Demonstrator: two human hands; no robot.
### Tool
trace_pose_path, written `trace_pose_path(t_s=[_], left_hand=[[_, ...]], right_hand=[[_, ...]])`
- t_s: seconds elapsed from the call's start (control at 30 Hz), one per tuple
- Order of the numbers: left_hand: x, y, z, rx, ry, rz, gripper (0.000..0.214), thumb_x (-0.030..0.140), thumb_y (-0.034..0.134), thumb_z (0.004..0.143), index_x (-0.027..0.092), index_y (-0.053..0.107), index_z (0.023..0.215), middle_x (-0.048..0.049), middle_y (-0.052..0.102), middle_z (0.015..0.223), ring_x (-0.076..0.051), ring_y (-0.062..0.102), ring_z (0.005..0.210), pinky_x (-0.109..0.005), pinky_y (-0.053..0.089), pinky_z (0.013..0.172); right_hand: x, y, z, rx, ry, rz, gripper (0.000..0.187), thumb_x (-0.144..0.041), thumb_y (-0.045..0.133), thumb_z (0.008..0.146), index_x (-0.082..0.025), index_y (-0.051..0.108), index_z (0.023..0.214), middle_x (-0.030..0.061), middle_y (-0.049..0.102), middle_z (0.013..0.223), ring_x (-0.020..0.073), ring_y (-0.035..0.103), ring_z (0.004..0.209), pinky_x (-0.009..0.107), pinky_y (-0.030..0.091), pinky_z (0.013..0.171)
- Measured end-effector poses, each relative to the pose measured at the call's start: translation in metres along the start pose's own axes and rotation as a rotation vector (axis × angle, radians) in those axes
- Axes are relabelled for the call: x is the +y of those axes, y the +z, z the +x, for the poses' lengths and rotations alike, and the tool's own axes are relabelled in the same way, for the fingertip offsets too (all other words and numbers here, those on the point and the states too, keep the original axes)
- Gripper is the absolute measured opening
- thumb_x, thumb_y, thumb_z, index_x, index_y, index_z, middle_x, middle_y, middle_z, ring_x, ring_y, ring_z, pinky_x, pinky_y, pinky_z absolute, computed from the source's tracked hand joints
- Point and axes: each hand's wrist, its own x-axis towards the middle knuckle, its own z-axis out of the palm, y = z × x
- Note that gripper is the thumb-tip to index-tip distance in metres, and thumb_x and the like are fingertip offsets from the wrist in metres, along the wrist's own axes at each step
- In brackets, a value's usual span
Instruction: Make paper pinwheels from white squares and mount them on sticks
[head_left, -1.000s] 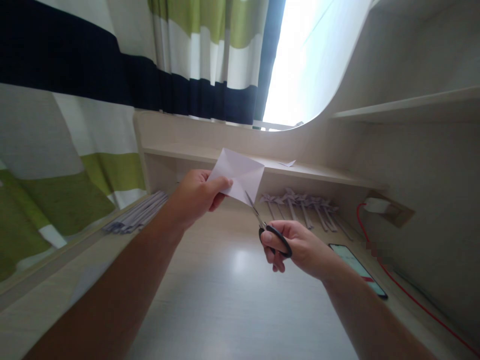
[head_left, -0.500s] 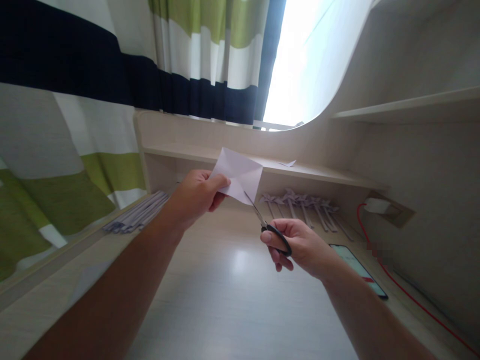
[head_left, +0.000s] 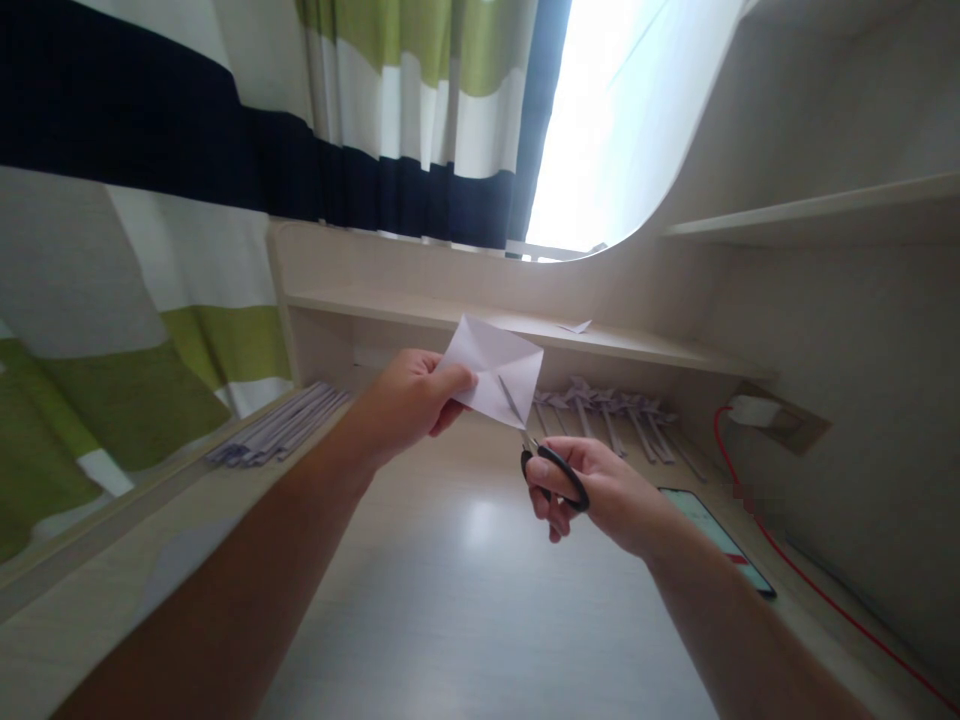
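Observation:
My left hand (head_left: 411, 403) pinches one corner of a creased white paper square (head_left: 496, 366) and holds it up above the desk. My right hand (head_left: 592, 494) grips black-handled scissors (head_left: 551, 468), fingers through the loops. The blades reach up into the paper's lower corner, along a diagonal crease. Both hands hang in the air over the pale wooden desk (head_left: 465, 590).
A row of paper pinwheels on sticks (head_left: 607, 410) lies at the back of the desk. A bundle of paper sticks (head_left: 277, 432) lies at the left. A phone (head_left: 716, 540) and a red cable (head_left: 810, 580) lie at the right. A paper scrap (head_left: 576, 326) sits on the shelf.
The paper has shifted slightly right and down. The scissor blades have gone further into its lower corner and the right hand has closed a little on the handles.

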Motion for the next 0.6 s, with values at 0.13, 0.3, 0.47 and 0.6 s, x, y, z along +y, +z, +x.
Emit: trace_pose_path(t_s=[0.13,0.3,0.47,0.6], left_hand=[[0.0016,0.0005,-0.0006,0.006,-0.008,0.004,0.035,0.033,0.061,0.08,0.021,0.05,0.049,0.0013,0.046,0.043,-0.011,0.037,0.04,-0.028,0.023,0.043],[0.0022,0.0006,-0.0012,0.012,-0.004,0.005,0.035,0.032,0.061,0.081,0.021,0.05,0.049,0.0011,0.047,0.042,-0.011,0.037,0.04,-0.028,0.024,0.043],[0.002,-0.0002,-0.0014,0.007,-0.005,0.005,0.036,0.032,0.061,0.082,0.021,0.05,0.05,0.0013,0.047,0.043,-0.011,0.037,0.04,-0.028,0.024,0.043],[0.0022,-0.0003,-0.001,0.011,-0.007,0.021,0.036,0.033,0.061,0.082,0.02,0.051,0.05,0.0012,0.047,0.043,-0.011,0.038,0.041,-0.028,0.024,0.044]], right_hand=[[0.0012,0.0008,0.0002,0.002,-0.017,0.004,0.043,-0.051,0.084,0.082,-0.016,0.061,0.073,-0.0006,0.068,0.062,0.0084,0.059,0.045,0.018,0.046,0.044],[0.0016,0.0022,0.0001,0.015,-0.037,0.022,0.042,-0.049,0.085,0.082,-0.016,0.06,0.071,-0.0029,0.064,0.058,0.0059,0.05,0.04,0.021,0.049,0.046],[0.0004,0.0028,0.0004,0.028,-0.05,0.018,0.044,-0.051,0.086,0.08,-0.017,0.06,0.071,-0.0035,0.063,0.058,0.0049,0.045,0.038,0.022,0.051,0.046],[-0.0017,0.0031,-0.0001,0.047,-0.054,0.0,0.047,-0.054,0.086,0.08,-0.016,0.059,0.07,-0.0031,0.063,0.056,0.0044,0.045,0.038,0.02,0.046,0.043]])
